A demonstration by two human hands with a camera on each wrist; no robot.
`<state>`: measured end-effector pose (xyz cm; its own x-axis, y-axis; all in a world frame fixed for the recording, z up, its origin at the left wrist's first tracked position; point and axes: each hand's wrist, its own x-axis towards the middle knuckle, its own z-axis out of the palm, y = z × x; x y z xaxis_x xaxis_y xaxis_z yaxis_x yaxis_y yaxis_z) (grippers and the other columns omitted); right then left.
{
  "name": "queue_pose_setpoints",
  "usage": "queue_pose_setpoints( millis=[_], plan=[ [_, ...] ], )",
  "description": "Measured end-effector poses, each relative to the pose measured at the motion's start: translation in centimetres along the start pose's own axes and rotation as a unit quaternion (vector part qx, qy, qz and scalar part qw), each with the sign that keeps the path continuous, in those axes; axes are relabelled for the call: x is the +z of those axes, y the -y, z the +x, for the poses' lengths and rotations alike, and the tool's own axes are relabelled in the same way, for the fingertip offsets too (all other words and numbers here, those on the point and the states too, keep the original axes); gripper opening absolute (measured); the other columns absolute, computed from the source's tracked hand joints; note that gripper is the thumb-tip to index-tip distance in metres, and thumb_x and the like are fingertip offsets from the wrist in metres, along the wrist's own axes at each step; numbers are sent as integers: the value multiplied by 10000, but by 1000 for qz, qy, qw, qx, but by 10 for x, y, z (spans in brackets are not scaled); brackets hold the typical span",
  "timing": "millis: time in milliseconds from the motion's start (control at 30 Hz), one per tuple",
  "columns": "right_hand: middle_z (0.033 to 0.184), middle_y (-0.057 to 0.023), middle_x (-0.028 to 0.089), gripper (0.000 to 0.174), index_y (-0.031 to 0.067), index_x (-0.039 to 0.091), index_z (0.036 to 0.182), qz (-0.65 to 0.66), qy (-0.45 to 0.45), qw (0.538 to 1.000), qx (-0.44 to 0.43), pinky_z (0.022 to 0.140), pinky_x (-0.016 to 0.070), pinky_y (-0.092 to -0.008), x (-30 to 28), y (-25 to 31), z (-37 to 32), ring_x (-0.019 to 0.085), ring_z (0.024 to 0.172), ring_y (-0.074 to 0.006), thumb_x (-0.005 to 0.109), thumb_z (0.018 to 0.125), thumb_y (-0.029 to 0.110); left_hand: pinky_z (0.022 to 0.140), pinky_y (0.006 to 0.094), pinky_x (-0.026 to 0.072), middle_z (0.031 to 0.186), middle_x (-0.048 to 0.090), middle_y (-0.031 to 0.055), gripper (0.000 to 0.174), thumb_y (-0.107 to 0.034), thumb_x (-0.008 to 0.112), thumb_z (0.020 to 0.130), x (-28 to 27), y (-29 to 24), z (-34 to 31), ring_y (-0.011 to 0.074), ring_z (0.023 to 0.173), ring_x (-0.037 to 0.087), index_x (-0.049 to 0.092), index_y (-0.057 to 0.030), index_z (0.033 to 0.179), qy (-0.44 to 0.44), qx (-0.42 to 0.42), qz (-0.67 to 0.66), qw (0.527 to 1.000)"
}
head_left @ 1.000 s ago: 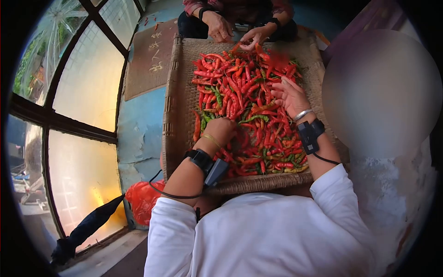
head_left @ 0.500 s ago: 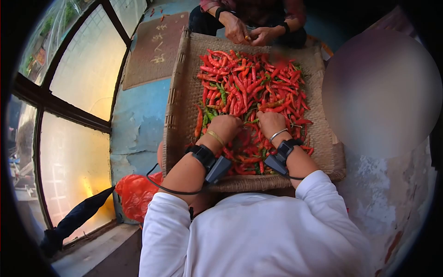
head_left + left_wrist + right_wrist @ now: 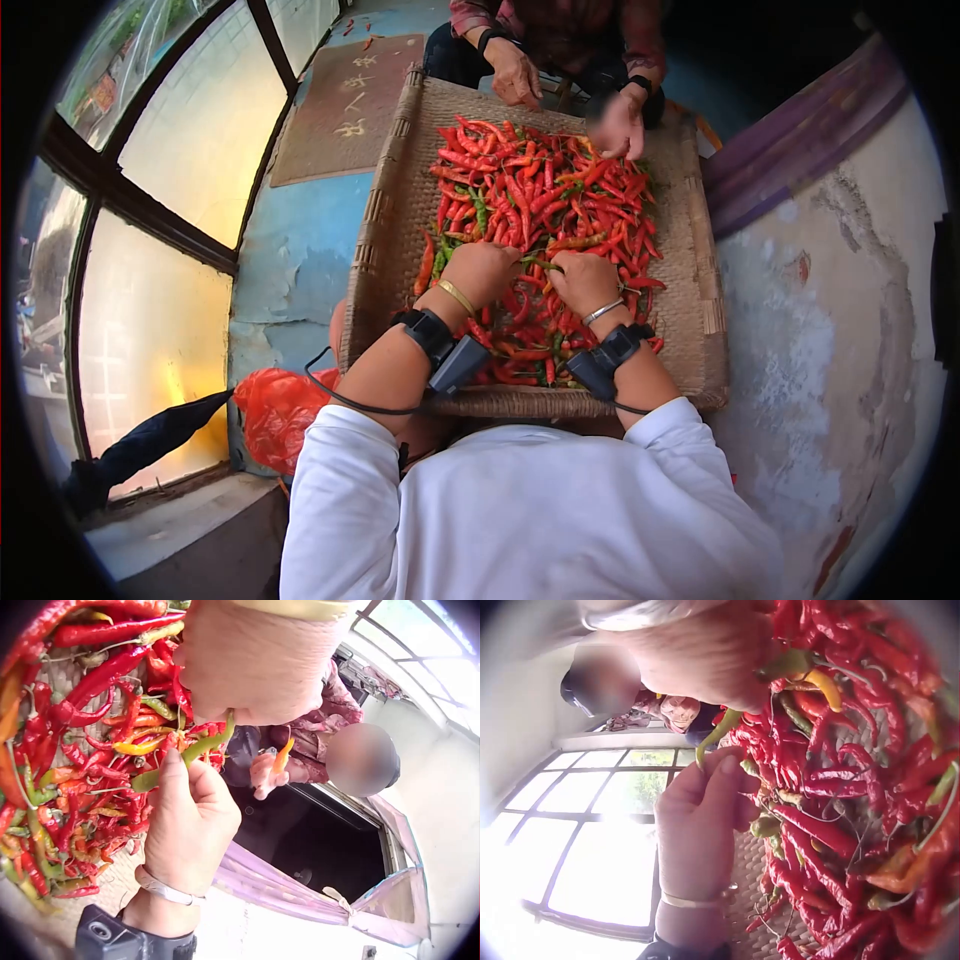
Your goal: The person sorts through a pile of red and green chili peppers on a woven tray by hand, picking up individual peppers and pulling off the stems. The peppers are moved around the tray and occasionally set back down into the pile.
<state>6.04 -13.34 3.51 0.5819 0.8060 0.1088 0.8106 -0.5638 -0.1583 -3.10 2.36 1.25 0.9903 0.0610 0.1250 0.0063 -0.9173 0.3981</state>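
A green chili pepper (image 3: 206, 746) stretches between my two hands above the pile. My left hand (image 3: 483, 272) pinches its thin tip, as the right wrist view shows. Toward the stem end, my right hand (image 3: 588, 285) grips it between thumb and fingers, which shows in the left wrist view. Beneath both hands spreads a heap of mostly red chili peppers (image 3: 520, 190), with some green and orange ones mixed in. They lie in a shallow woven basket (image 3: 385, 235).
Across the basket sits another person, one hand (image 3: 515, 78) at the far rim and the other hand (image 3: 622, 125) over the peppers. A red plastic bag (image 3: 275, 420) and a folded dark umbrella (image 3: 150, 445) are at the left by the window. A worn wall (image 3: 810, 300) stands right.
My right hand has come from raised and spread on the right to beside my left hand, taking hold of the green chili pepper. The other person's hands have moved apart.
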Motion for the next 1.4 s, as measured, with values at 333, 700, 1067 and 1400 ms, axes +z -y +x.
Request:
queue_pose_setpoints(
  millis=[333,700,1067,1400],
  plan=[
    [510,-22,533,244,33,554,642,499,90,820,267,350,380,-197,-21,-39,4,491,405,-67,563,811,209,604,385,462,695,591,111,155,-217,531,764,8,5,1,287,681,579,610,-92,809,46,3,-19,999],
    [953,-105,560,525,27,388,1214,475,-4,852,220,624,495,-307,6,-63,10,581,763,-200,606,769,199,586,391,467,691,595,104,191,-271,536,765,20,6,5,285,662,583,621,-117,840,111,1,6,994],
    [848,-108,566,238,27,569,900,120,-16,990,73,626,480,-360,12,-28,5,568,711,-254,624,737,192,632,378,467,784,595,97,224,-255,588,732,19,0,1,274,730,580,610,-101,893,38,46,-91,994],
    [647,11,552,155,53,572,863,708,113,663,214,400,389,-173,24,-7,-2,485,476,-43,597,797,192,646,351,454,813,576,109,263,-216,656,698,31,-3,0,279,720,562,597,-32,876,-41,96,-227,968]
  ],
)
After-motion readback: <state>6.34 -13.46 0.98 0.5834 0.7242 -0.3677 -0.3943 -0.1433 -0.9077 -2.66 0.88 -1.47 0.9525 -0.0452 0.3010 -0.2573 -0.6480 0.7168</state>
